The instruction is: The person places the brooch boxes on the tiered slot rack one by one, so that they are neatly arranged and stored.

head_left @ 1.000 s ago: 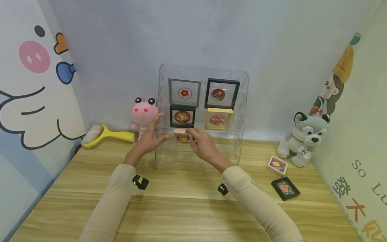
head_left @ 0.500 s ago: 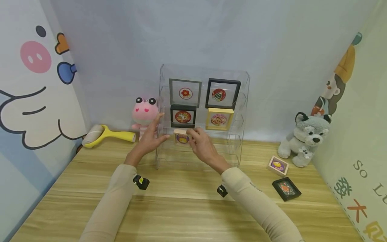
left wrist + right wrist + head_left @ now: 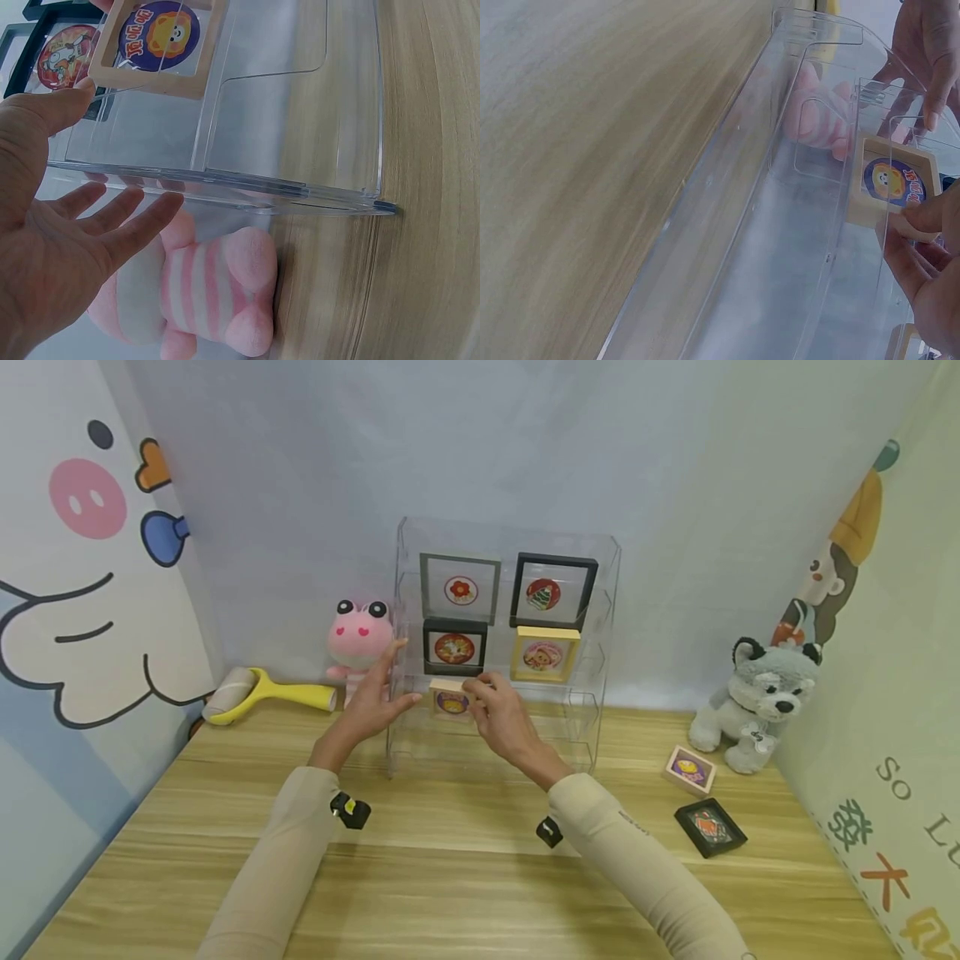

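Observation:
A clear acrylic tiered rack (image 3: 487,755) stands upright on the wooden table. My right hand (image 3: 506,718) pinches the right side of a small pale wood frame (image 3: 447,700) with a purple picture, on the rack's third tier from the top, left side. In the right wrist view, thumb and fingers hold the frame's edge (image 3: 866,206). My left hand (image 3: 369,700) is at the rack's left side. Its fingers (image 3: 124,225) lie along the outside of the side panel, fairly straight. The left thumb is by the frame's near corner; whether it touches cannot be told.
Higher tiers hold a grey frame (image 3: 460,589), two black frames (image 3: 552,592) and a yellow frame (image 3: 545,656). A pink plush (image 3: 360,635) and yellow-handled roller (image 3: 277,693) are left. A grey plush dog (image 3: 757,702), wood frame (image 3: 690,770) and black frame (image 3: 710,827) are right.
Nearly nothing moves. Both hands stay at the rack, and the right hand keeps its pinch on the wood frame, which shifts only very slightly.

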Motion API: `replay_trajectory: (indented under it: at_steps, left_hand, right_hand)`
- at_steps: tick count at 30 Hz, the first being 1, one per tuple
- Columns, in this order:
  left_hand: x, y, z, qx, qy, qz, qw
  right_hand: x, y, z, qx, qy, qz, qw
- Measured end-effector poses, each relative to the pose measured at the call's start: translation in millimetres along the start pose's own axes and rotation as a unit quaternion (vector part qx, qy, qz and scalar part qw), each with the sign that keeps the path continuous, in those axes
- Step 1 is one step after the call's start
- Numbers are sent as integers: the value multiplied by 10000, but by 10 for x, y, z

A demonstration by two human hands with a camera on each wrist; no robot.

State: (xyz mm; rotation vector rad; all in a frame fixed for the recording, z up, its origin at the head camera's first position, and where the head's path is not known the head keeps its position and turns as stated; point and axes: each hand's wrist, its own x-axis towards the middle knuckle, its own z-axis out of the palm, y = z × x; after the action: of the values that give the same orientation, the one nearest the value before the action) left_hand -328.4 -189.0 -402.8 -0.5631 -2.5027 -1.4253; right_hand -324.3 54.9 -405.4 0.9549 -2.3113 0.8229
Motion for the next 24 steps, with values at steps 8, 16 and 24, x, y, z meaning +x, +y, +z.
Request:
replay_trajectory:
  at_steps: [8,16,24]
  left_hand:
    - [-6,18,-4,14,-9,-24,10000]
    - [10,27,-1,18,-34,-78,10000]
    - [8,4,3,56,-46,-68,10000]
  right_hand:
    - [29,-7,-37,-119,9,-35,9999]
    - [53,17,-60,-335,94,-38,9994]
    - [25,14,-97,-191,92,146,9997]
